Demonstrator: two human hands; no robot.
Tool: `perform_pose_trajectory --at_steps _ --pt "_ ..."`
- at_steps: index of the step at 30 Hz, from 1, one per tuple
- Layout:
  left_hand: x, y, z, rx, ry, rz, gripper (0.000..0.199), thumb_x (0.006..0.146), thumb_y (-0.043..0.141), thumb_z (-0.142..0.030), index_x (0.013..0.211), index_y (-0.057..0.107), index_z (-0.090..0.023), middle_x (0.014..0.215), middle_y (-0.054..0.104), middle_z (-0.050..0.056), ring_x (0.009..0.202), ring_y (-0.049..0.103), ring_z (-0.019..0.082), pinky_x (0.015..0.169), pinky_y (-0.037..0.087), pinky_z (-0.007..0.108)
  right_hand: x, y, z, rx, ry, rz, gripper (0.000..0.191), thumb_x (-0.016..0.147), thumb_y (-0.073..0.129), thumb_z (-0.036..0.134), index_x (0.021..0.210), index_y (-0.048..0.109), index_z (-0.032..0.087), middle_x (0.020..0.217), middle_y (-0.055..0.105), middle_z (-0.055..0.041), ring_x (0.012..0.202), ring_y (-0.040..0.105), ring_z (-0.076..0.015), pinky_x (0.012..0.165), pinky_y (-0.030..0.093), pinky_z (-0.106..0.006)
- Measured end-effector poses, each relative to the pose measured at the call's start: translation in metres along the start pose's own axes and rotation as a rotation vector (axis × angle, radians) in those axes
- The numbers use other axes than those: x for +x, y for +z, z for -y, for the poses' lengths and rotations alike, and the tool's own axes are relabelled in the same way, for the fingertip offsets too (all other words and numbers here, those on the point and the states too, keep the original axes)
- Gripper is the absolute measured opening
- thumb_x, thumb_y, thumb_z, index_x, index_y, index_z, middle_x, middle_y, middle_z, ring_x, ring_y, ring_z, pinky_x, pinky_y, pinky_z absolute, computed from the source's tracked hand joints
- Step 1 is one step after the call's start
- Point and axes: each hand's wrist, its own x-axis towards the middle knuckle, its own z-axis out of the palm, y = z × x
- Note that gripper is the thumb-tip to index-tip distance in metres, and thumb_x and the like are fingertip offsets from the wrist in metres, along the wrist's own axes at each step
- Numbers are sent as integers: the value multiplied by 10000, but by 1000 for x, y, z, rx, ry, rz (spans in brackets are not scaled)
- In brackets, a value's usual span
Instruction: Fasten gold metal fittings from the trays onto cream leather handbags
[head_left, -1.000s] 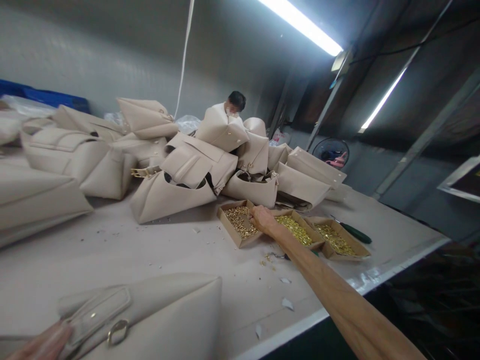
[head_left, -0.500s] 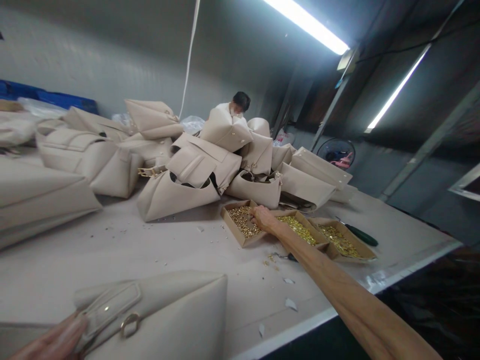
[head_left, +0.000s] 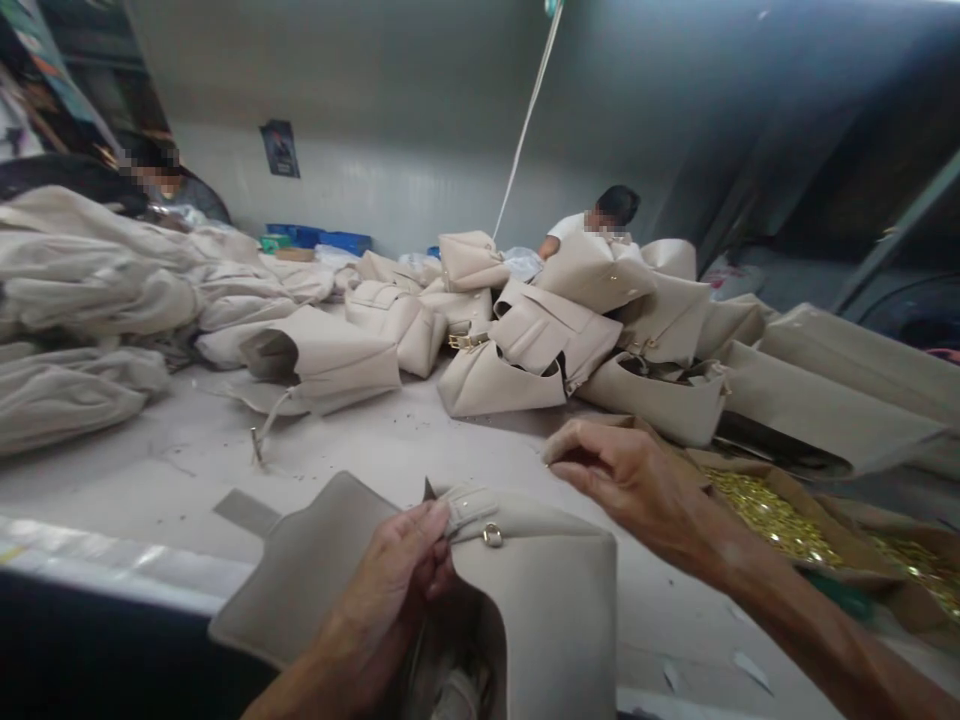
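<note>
My left hand [head_left: 394,580] is closed on a strap tab [head_left: 466,508] at the top edge of a beige handbag [head_left: 555,610]. The bag's mouth faces me, its flap [head_left: 307,565] is folded out to the left, and a gold ring [head_left: 492,535] sits beside the tab. Above and right of the bag, my right hand [head_left: 622,465] is pinched, with a tiny gold metal piece [head_left: 547,465] just showing at its fingertips. Beneath the right forearm, a cardboard box [head_left: 780,515] of shiny gold fittings is partly covered, and another box of gold pieces [head_left: 919,570] lies farther right.
Several beige handbags [head_left: 525,380] are heaped across the back of the table [head_left: 420,445]. Soft beige bags [head_left: 90,290] pile up at left. Paper scraps [head_left: 750,670] lie near the front edge. Two people, one at far left and one behind the heap, are present.
My right hand has left the box of small gold pieces and come back toward the bag. The view has swung left, and the held bag now shows its open mouth.
</note>
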Motion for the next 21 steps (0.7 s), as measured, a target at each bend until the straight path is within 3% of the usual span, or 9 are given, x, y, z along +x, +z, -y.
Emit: perform_pose_trajectory --at_steps 2,4,10,16,21 --pt "0 1 2 1 22 35 339 682 788 -422 721 615 -133 557 452 -35 473 351 51 433 299 153 4 13 32 16 -71 32 89 825 577 155 768 628 202 738 666 14 676 606 -134 640 445 -248" --pt "-1 2 4 -15 41 64 349 695 775 -428 715 600 -127 556 461 -31 471 359 47 438 297 151 9 26 48 24 -113 74 107 812 582 100 765 620 188 725 652 21 664 595 -122 617 428 -231" --pt "1 -1 3 -62 68 76 364 691 775 -424 758 607 -108 604 516 -9 497 432 49 463 327 147 17 43 49 12 -151 152 123 781 623 43 757 619 164 714 626 21 673 569 -113 629 413 -216" --pt "8 -5 8 -54 97 106 402 701 753 -461 766 602 -94 607 514 -1 487 391 43 440 284 149 20 44 56 -11 -55 174 110 789 619 56 763 635 162 719 642 10 680 581 -122 646 417 -223" --pt "13 -5 12 -31 103 106 431 683 744 -501 732 549 -120 614 502 0 479 356 47 431 244 165 26 46 59 -84 -2 269 102 813 581 64 775 635 142 741 633 -21 702 559 -140 659 401 -245"
